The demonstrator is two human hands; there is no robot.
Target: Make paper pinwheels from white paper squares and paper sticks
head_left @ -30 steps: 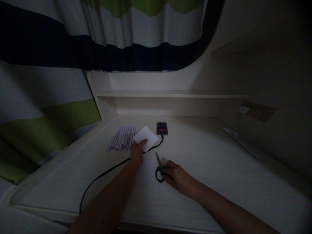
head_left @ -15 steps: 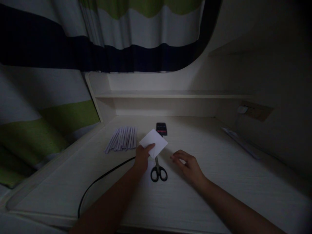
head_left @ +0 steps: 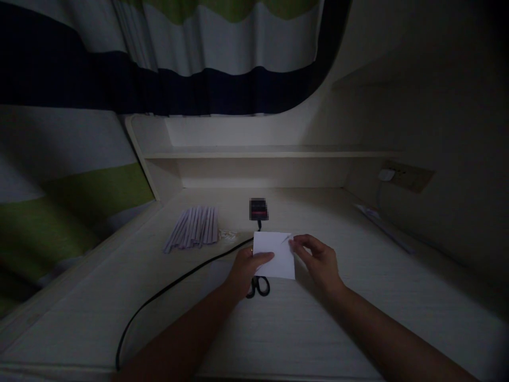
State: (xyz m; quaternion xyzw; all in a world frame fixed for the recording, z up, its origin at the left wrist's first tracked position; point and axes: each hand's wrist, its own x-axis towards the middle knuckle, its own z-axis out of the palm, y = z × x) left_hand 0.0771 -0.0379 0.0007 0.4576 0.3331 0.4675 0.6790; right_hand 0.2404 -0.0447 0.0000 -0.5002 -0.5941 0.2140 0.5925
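Note:
A square white paper (head_left: 274, 260) is held above the desk, with a small crease near its far right corner. My left hand (head_left: 242, 270) grips its left side, thumb lying on top and the other fingers underneath. At the far right corner my right hand (head_left: 318, 260) pinches the paper between thumb and fingertips. Beneath the paper lie scissors (head_left: 262, 286); only their black handles show, the blades being covered.
Several rolled paper sticks (head_left: 194, 228) lie in a bunch at the left, beside small pale pieces (head_left: 227, 235). A black cable (head_left: 175, 284) runs across the desk to a small dark device (head_left: 259, 209). Along the right wall lies a long thin strip (head_left: 384, 228).
The paper has turned from a diamond position to nearly square-on and shifted right, covering more of the scissors. My right hand has come in and taken its corner.

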